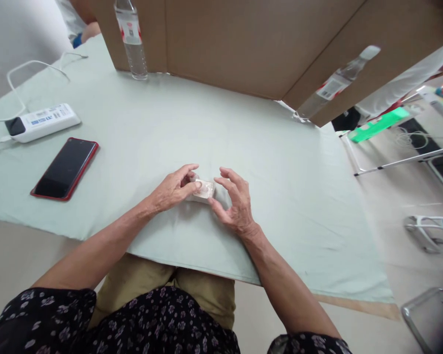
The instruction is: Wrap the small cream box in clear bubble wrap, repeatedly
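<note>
A small, pale, box-shaped block [205, 189] lies on the table cloth between my hands; its exact kind is hard to make out. My left hand [175, 188] has it from the left, thumb laid on its top and fingers curled behind its far left side. On the other side, my right hand [234, 199] is curved with fingers apart. Its thumb tip is at the block's front right corner, while the other fingers hang beyond the right end and hold nothing.
A red-cased phone [65, 168] and a white power strip [44, 122] with cables lie at the left. Brown cardboard panels [225, 49] stand along the back, with one water bottle [133, 44] upright and another bottle [335, 86] at the right. A person's arm [90, 29] shows far left.
</note>
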The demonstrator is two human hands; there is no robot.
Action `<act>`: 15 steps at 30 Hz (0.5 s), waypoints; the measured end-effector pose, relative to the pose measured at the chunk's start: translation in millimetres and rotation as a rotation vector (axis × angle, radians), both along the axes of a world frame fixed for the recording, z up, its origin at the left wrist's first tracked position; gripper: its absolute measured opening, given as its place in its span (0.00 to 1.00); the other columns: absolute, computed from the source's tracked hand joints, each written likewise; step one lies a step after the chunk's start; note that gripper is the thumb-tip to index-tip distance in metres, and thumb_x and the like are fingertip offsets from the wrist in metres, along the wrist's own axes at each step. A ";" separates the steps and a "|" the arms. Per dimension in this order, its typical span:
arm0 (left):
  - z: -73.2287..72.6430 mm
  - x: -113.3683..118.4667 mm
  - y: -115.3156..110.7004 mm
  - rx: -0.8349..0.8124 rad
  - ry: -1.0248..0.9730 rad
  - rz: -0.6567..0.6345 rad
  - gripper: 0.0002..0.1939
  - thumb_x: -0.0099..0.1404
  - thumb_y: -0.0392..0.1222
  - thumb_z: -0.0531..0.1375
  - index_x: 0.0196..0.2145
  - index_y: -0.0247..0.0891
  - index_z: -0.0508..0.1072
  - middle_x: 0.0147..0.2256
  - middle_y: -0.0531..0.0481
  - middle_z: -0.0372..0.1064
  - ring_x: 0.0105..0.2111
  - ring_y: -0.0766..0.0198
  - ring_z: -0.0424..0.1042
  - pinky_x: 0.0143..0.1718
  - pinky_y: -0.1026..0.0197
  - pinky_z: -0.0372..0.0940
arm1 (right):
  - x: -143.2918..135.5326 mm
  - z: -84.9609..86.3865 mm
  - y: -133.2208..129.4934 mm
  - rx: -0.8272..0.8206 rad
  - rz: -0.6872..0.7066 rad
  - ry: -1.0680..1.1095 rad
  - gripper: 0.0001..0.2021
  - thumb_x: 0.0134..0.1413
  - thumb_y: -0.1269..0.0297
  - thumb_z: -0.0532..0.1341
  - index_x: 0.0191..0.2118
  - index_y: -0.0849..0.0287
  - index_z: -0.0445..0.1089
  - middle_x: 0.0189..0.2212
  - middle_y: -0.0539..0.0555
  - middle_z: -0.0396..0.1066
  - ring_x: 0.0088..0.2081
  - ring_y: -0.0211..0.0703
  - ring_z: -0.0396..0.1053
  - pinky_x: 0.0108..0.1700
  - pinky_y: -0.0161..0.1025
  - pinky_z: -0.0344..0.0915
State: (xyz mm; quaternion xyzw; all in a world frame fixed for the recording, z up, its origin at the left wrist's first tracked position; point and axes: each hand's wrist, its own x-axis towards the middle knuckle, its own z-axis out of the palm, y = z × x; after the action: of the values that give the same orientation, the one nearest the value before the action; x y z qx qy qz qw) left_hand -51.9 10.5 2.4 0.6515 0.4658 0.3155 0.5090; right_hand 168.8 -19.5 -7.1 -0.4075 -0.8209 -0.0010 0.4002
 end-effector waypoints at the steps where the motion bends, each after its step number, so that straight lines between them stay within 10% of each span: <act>1: -0.3 1.0 -0.2 0.013 0.020 0.007 0.37 0.63 0.54 0.59 0.65 0.33 0.62 0.50 0.41 0.70 0.38 0.61 0.71 0.44 0.54 0.67 | -1.9 -1.4 0.2 0.014 0.010 -0.021 0.21 0.60 0.58 0.62 0.58 0.51 0.64 0.61 0.63 0.66 0.57 0.58 0.70 0.56 0.56 0.65; 8: -1.5 6.3 1.3 0.074 0.054 0.030 0.37 0.58 0.50 0.61 0.62 0.31 0.65 0.46 0.43 0.72 0.34 0.63 0.69 0.40 0.56 0.67 | -12.9 -6.9 1.6 0.116 0.059 -0.152 0.14 0.58 0.65 0.62 0.50 0.52 0.69 0.57 0.60 0.71 0.56 0.56 0.70 0.54 0.54 0.64; 15: 7.5 -3.4 5.6 0.005 -0.066 0.132 0.38 0.52 0.47 0.62 0.60 0.32 0.68 0.51 0.38 0.72 0.48 0.52 0.72 0.49 0.50 0.68 | 9.9 1.9 2.5 0.007 -0.055 0.293 0.12 0.59 0.60 0.63 0.48 0.52 0.68 0.57 0.60 0.68 0.59 0.58 0.68 0.58 0.60 0.67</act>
State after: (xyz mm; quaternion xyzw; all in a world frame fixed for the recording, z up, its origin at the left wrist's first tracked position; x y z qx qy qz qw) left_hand -55.3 16.1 9.9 0.6097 0.4900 0.3709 0.5006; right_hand 178.7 -17.0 -5.2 -0.4241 -0.7421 0.0446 0.5172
